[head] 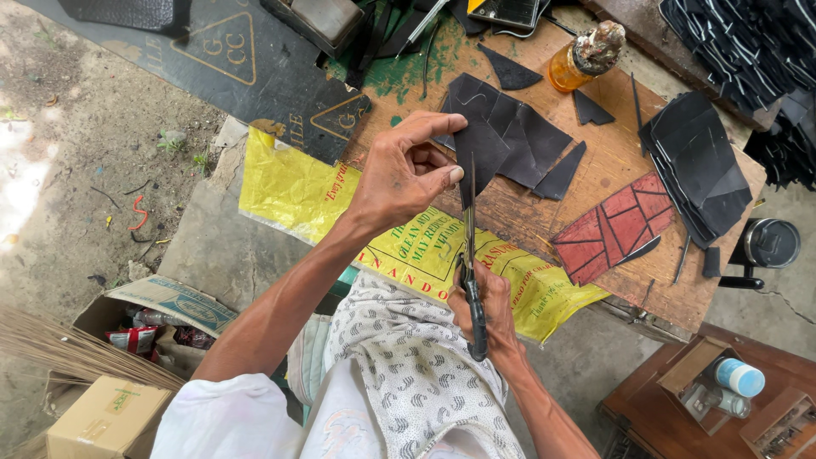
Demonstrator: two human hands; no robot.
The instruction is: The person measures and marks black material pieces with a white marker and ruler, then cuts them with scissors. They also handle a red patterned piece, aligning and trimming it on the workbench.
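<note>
- The desk (595, 161), a worn wooden board with green paint smears at its far edge, filled the upper middle of the view and carried nearly everything else.
- A yellow plastic sheet (289, 187) with red lettering hung over the near edge of the desk, toward the person's lap.
- A stack of black cut pieces (697, 166) lay on the right part of the desk, well apart from the hands.
- A red panel (612, 231) marked with dark lines into angular shapes lay flat near the right front corner, beside that stack.
- The black sheet (510, 132) lay at the middle of the desk; its near corner was lifted off the board.
- The left hand (404, 174) had its grip closed on that near corner, thumb and fingertips pinching the edge of the black sheet.
- The right hand (484, 310) sat low by the lap, its grip wrapped round the dark handles of the scissors (470, 272).
- The scissors pointed away from the body, the blades reaching up to the black sheet just beside the left thumb; how far the blades stood apart could not be told.
- An orange bottle (582, 59) with a crusted top lay at the far edge of the desk.
</note>
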